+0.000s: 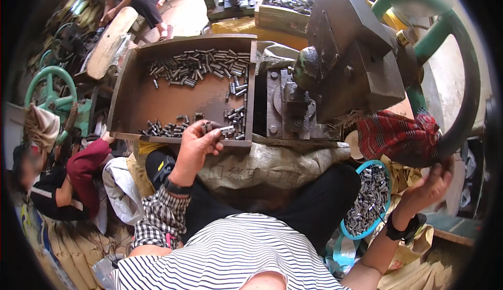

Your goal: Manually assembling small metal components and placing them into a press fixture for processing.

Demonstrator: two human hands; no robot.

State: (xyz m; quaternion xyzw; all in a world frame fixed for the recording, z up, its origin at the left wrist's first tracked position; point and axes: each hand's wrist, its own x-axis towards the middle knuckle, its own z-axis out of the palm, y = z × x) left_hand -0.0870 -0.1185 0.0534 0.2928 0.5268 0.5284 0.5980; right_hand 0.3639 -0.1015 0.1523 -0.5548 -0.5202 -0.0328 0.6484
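My left hand [201, 143] is over the near edge of a wooden tray [173, 99], its fingers closed on a small metal tube [226, 130]. In the tray, similar short metal tubes [209, 64] lie heaped along the far side, with more at the near and right sides. Right of the tray stands a dark, heavy press [348, 54] with a metal die block [297, 114] at its base. My right hand [430, 188] is at the lower rim of the press's large handwheel [463, 91], fingers curled against it. Beside that hand, a red checked cloth [401, 135] covers part of the wheel.
A blue basin [389, 185] full of metal pieces stands by my right knee. Beyond the press sits a wooden box [283, 15] of metal parts. Two other people [86, 177] [139, 2] sit at the left, near another green handwheel [51, 93]. Sacking [277, 164] hangs below the tray.
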